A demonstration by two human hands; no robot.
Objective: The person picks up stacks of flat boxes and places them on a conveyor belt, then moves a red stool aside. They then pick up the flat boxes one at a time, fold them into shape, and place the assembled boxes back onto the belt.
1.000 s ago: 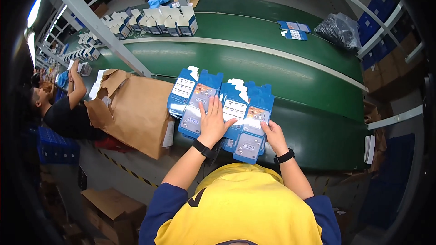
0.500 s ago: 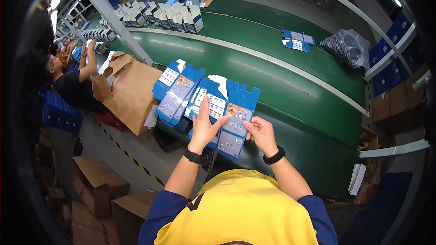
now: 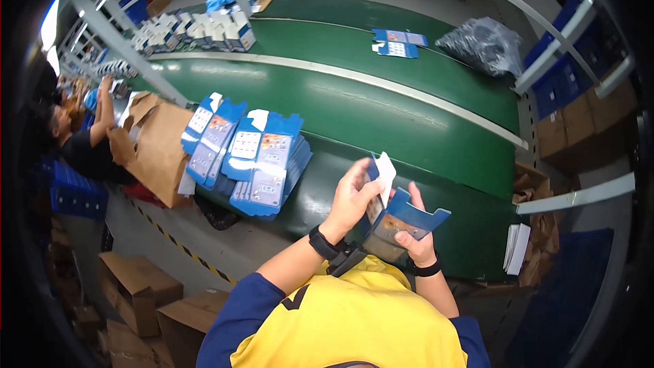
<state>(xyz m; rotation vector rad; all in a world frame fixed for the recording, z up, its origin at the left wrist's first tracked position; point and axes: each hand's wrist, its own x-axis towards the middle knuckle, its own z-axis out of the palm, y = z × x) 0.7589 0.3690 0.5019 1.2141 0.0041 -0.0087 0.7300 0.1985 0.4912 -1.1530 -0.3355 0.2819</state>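
Note:
Both of my hands hold one flat blue carton blank [image 3: 402,217] with a white flap, lifted off the green conveyor belt [image 3: 381,123] in front of my chest. My left hand [image 3: 353,197] grips its left side near the white flap. My right hand [image 3: 414,242] holds its lower right edge from below. To the left, two stacks of the same blue flat cartons [image 3: 267,161] [image 3: 208,138] lie on the near belt, a hand's width from my left hand.
An open brown cardboard box [image 3: 158,142] sits left of the stacks. Another person [image 3: 82,136] works farther left. Folded white and blue boxes [image 3: 197,31] stand on the far belt, with loose blue blanks [image 3: 395,42] and a grey plastic bag [image 3: 485,44]. Cardboard boxes [image 3: 136,289] lie on the floor.
My hands were pressing on the right stack of cartons. Now they have lifted a single blank off it and brought it toward my chest, to the right of the stacks.

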